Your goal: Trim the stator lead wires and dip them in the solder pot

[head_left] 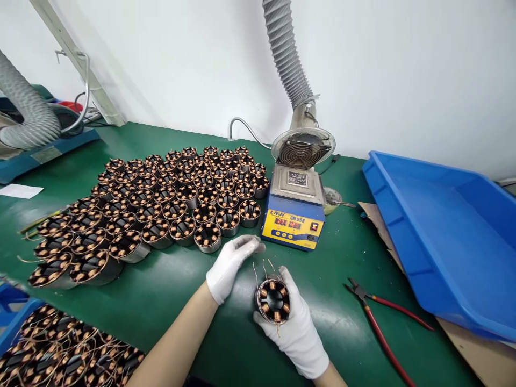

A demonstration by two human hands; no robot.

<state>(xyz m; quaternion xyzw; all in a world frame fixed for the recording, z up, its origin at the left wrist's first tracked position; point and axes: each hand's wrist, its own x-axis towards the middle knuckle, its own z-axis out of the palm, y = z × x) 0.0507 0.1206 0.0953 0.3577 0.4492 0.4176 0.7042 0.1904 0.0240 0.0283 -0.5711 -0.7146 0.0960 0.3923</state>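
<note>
My right hand [296, 333], in a white glove, is wrapped round a motor stator [274, 302] held above the green bench. Copper coils ring its open centre, which faces up, and several thin wire ends stand up from its far side. A short wire hangs over its near edge. My left hand [234, 266], gloved too, is apart from the stator, up and to its left. Its fingers stretch to the right with nothing visible in them. Just beyond those fingertips stands a blue solder pot [293, 223] with a yellow panel and red digits.
Rows of stators [173, 209] cover the bench's left side; more lie in a blue crate [10, 322] below. An extractor hood [303, 146] hangs over the pot, with a small bowl [332, 199] beside it. Red-handled pliers [377, 314] and a blue tray [447, 242] lie right.
</note>
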